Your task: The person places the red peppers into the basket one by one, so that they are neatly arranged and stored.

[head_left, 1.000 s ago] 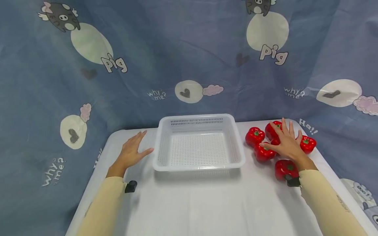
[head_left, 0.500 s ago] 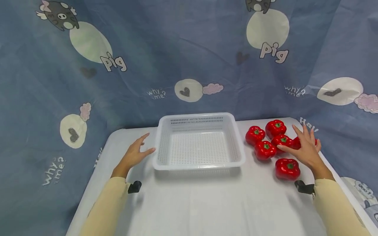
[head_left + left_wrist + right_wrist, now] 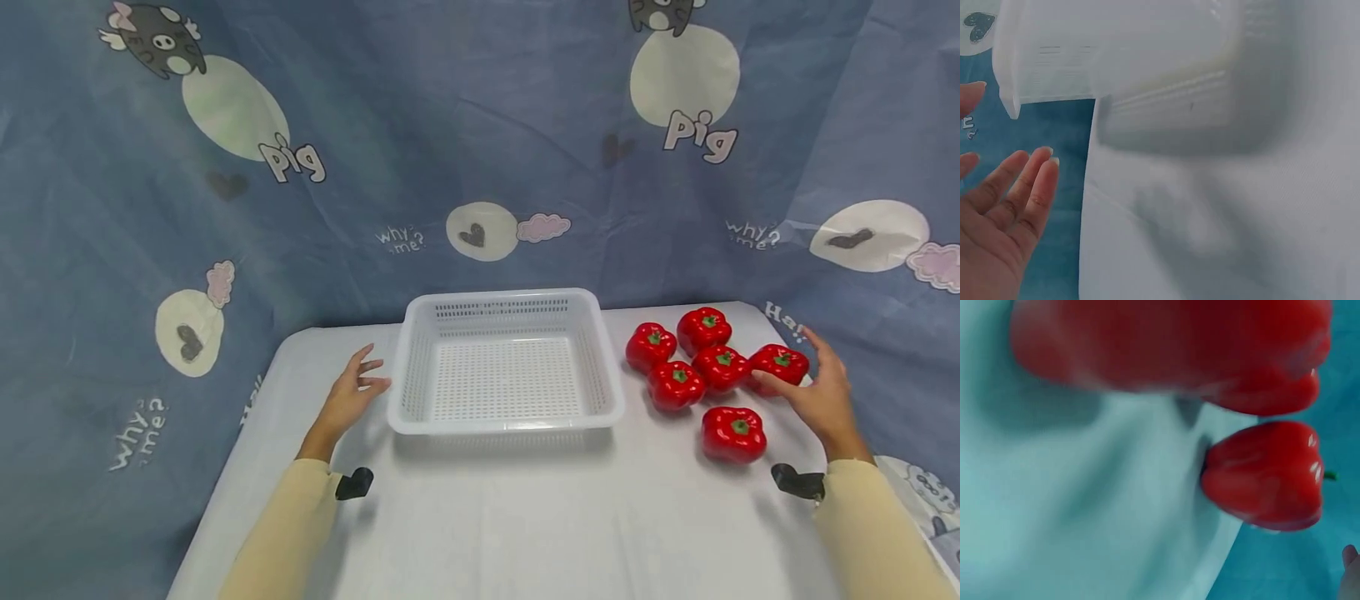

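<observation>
A: Right hand (image 3: 825, 404): position and state?

B: Beside the rightmost glossy red bell pepper with a green stem (image 3: 780, 362), at the table's right side. Thumb and fingers spread wide; in the head view the pepper sits between them, the thumb overlapping its near left side. Contact: cannot tell. Right wrist view catches only a bit of the hand at the lower right edge.

A: Other peppers?

B: Four more red bell peppers (image 3: 721, 368) in a close cluster to its left, green stems up. A sixth pepper (image 3: 733, 434), same kind, lies nearer the person, apart from the cluster.

A: Left hand (image 3: 347, 407)?

B: Just off the left side of a white rectangular plastic basket (image 3: 506, 426) with slotted walls and a perforated floor. Fingers loosely bent, thumb held off, nothing gripped. Left wrist view shows a gap between fingertips and basket.

A: Basket position?

B: Upright, near the far edge of the white-covered table (image 3: 540, 517), between the left hand and the peppers.

A: Surroundings?

B: Blue cloth backdrop (image 3: 360, 108) printed with pigs, hearts and lettering. Cream sleeves (image 3: 877, 533) on both arms; small black device (image 3: 354, 483) at the left wrist, another at the right.
</observation>
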`<action>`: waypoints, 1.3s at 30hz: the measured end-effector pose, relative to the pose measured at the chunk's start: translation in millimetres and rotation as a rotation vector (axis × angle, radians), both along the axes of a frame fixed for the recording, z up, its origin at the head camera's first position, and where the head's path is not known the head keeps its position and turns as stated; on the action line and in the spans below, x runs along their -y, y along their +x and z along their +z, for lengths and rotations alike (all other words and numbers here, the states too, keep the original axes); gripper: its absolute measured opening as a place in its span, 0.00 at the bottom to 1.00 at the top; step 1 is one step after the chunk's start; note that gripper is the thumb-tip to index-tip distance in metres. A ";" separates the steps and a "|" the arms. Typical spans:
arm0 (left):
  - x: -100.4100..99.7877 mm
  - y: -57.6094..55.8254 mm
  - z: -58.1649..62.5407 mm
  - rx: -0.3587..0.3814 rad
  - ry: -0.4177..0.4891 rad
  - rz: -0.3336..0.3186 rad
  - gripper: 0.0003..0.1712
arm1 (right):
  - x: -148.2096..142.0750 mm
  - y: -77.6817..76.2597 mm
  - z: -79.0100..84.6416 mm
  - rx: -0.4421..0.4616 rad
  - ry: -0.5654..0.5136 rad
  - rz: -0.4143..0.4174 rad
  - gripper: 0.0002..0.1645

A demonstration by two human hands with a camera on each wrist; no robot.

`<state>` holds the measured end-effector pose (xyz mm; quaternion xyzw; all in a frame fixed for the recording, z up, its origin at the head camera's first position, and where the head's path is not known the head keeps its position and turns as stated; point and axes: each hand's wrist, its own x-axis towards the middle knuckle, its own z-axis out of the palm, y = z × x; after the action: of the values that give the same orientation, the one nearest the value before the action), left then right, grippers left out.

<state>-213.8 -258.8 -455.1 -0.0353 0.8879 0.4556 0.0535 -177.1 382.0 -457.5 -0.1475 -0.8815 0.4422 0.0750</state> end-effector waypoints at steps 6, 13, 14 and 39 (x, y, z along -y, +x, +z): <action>0.7 0.9 -4.7 0.015 0.055 0.002 0.40 | -10.1 0.2 -5.5 0.025 -0.096 -0.027 0.59; -1.9 1.1 -9.4 0.039 0.068 0.011 0.34 | -27.3 -5.1 -17.9 0.087 -0.134 -0.040 0.64; -2.5 1.5 -10.2 0.042 0.067 0.011 0.33 | -29.9 -6.1 -19.9 0.095 -0.137 -0.050 0.64; -11.3 -0.5 -11.6 0.142 0.293 0.065 0.28 | -90.2 -44.7 -97.2 0.140 -0.173 -0.004 0.72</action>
<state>-214.3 -247.5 -466.7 -0.0879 0.8045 0.5779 0.1057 -221.8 472.2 -554.7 -0.1857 -0.8429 0.5051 0.0013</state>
